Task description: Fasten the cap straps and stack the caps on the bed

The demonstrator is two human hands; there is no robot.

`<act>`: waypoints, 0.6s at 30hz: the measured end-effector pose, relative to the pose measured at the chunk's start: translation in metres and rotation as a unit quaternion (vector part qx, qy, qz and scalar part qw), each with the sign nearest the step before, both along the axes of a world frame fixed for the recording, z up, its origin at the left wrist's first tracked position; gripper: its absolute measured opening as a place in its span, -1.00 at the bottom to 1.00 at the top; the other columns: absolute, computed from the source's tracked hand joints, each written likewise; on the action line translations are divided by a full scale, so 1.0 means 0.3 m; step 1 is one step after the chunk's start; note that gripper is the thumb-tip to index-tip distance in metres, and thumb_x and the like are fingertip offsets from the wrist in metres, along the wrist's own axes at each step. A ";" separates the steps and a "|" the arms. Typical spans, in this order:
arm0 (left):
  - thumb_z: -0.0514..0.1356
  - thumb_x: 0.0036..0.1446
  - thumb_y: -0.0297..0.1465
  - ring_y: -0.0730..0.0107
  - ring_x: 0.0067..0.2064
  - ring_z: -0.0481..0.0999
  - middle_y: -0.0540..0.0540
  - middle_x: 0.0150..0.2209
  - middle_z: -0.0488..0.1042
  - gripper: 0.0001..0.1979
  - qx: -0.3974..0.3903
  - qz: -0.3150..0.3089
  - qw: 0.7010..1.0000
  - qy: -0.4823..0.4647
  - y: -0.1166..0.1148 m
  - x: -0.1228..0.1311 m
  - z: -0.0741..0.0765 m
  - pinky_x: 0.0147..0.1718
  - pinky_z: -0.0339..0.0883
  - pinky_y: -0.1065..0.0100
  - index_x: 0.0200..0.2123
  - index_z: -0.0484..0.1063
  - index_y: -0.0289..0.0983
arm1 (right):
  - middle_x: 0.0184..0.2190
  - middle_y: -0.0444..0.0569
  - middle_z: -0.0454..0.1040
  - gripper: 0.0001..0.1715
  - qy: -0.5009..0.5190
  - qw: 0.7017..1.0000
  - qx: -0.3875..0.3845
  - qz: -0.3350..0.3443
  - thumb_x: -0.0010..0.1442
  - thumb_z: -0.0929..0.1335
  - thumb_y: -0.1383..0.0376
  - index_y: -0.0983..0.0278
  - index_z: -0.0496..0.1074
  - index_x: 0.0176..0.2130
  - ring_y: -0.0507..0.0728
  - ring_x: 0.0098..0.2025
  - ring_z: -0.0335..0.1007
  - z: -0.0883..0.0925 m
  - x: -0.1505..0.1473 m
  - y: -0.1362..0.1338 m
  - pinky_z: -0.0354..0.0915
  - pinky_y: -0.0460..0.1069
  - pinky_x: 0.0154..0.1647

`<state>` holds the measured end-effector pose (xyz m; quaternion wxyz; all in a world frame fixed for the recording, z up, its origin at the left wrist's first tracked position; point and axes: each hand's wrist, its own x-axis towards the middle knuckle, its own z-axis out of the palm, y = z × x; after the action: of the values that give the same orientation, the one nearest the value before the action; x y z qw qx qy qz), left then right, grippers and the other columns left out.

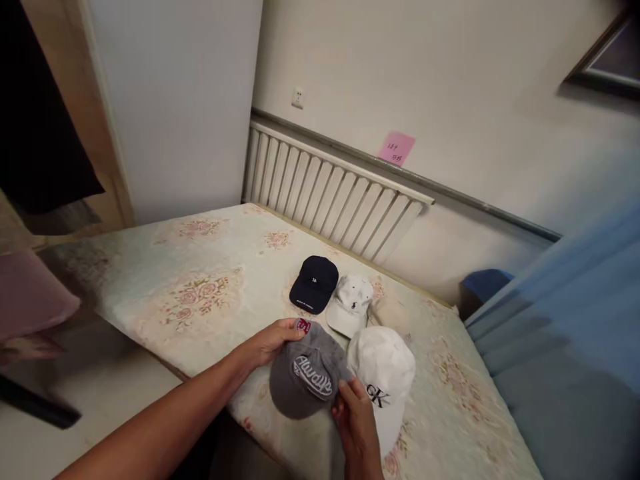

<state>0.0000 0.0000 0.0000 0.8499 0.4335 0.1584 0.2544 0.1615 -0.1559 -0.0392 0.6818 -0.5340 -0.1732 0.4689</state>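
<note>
A grey baseball cap with white script lettering and a small red patch is held between both hands above the front edge of a bed or table with a floral cover. My left hand grips its left side, thumb close to the red patch. On the opposite side, my right hand pinches the cap's edge. A white cap with black "CK" letters lies just right of it, partly behind my right hand. Farther back are a dark navy cap and a smaller white cap with a dark emblem, side by side.
The floral-covered surface runs back to a white radiator along the wall. A blue curtain hangs at the right. To the left are a pale cabinet panel, a hanging black cloth and pink fabric.
</note>
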 end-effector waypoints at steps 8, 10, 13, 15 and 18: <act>0.27 0.01 -0.20 0.20 -0.16 0.50 -0.26 -0.17 0.53 -0.57 -0.012 -0.035 0.999 -0.011 -0.099 -0.102 0.164 -0.03 0.26 0.20 -0.14 0.47 -0.41 | -0.43 -0.09 0.50 -0.66 -0.246 0.969 0.016 0.015 -0.13 0.40 0.28 0.32 0.48 -0.26 0.09 -0.39 0.35 0.035 0.003 -0.120 0.28 -0.04 -0.34; 0.30 -0.03 -0.25 0.25 -0.20 0.50 -0.24 -0.19 0.53 -0.60 -0.007 -0.031 0.999 -0.014 -0.114 -0.114 0.193 -0.09 0.28 0.26 -0.17 0.47 -0.41 | -0.47 -0.11 0.47 -0.73 -0.316 0.948 0.016 0.015 -0.11 0.39 0.29 0.33 0.49 -0.31 0.09 -0.40 0.31 0.027 -0.005 -0.144 0.27 -0.05 -0.35; 0.36 -0.11 -0.31 0.35 -0.28 0.48 -0.20 -0.25 0.53 -0.61 0.009 -0.043 0.999 -0.010 -0.148 -0.130 0.239 -0.19 0.28 0.36 -0.20 0.48 -0.41 | -0.51 -0.14 0.41 -0.84 -0.397 0.918 0.022 0.003 -0.07 0.35 0.31 0.30 0.47 -0.40 0.07 -0.41 0.27 0.019 -0.021 -0.173 0.24 -0.08 -0.36; 0.39 -0.17 -0.35 0.39 -0.32 0.47 -0.16 -0.29 0.52 -0.60 0.016 -0.061 0.998 0.000 -0.178 -0.138 0.269 -0.22 0.27 0.38 -0.22 0.48 -0.39 | -0.49 -0.13 0.42 -0.84 -0.428 0.904 0.012 0.000 -0.07 0.32 0.32 0.29 0.46 -0.40 0.08 -0.41 0.27 0.014 -0.032 -0.188 0.23 -0.08 -0.38; 0.40 -0.22 -0.37 0.45 -0.39 0.43 -0.09 -0.37 0.50 -0.65 0.036 -0.058 0.997 0.031 -0.224 -0.145 0.301 -0.30 0.25 0.42 -0.31 0.48 -0.37 | -0.50 -0.11 0.46 -0.81 -0.455 0.890 -0.025 0.000 -0.12 0.28 0.35 0.28 0.45 -0.42 0.11 -0.42 0.31 0.008 -0.036 -0.205 0.24 -0.06 -0.40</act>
<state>-0.0436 -0.0671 0.0904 0.8420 0.4796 0.1496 0.1964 0.1506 -0.2174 -0.0366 0.5149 -0.7057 -0.4527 0.1789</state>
